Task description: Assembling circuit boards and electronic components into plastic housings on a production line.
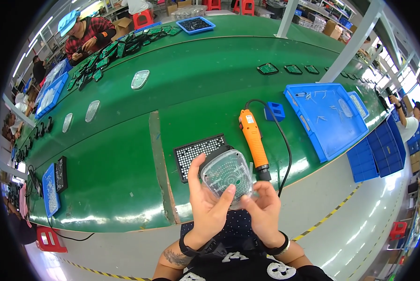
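Between my hands, above the bench's near edge, is a rounded device housing [221, 169] with a clear plastic cover, a black part at its top edge and green circuit board showing through. My left hand [207, 211] grips it from the left, thumb pressed on the cover and fingers around the side. My right hand [265, 206] pinches its lower right edge; what lies under those fingertips is hidden. Just behind the housing lies a black perforated screw tray [184, 161] with white dots. An orange electric screwdriver [254, 140] lies to the right, apart from both hands.
A dark cord runs from the screwdriver past a small blue block [275, 111]. A blue tray [321, 140] with loose clear parts stands right. Clear covers [140, 79] and circuit boards [267, 69] lie along the far bench [205, 77]. A co-worker [90, 37] sits at far left.
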`<control>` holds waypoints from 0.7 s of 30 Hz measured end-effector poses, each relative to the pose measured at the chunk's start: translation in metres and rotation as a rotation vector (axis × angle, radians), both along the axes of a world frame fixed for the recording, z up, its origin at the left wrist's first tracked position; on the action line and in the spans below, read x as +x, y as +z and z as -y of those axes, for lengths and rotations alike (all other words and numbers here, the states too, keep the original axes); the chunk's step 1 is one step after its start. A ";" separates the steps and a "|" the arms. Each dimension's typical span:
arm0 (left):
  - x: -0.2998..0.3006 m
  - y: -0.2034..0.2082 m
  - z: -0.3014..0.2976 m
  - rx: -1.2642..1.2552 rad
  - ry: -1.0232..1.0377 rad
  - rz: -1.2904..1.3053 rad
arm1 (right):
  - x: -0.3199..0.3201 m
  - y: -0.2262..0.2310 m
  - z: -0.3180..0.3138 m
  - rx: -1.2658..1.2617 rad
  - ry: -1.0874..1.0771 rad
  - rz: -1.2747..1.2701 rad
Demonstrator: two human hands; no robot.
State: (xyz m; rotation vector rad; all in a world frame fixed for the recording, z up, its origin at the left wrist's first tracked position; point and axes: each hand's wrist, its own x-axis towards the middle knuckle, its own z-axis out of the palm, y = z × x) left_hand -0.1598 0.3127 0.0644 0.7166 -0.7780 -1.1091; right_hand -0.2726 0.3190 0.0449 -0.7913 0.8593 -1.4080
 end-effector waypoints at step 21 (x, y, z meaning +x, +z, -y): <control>0.001 -0.019 0.006 0.145 -0.110 0.017 | -0.126 0.051 0.101 -0.379 -0.456 -1.519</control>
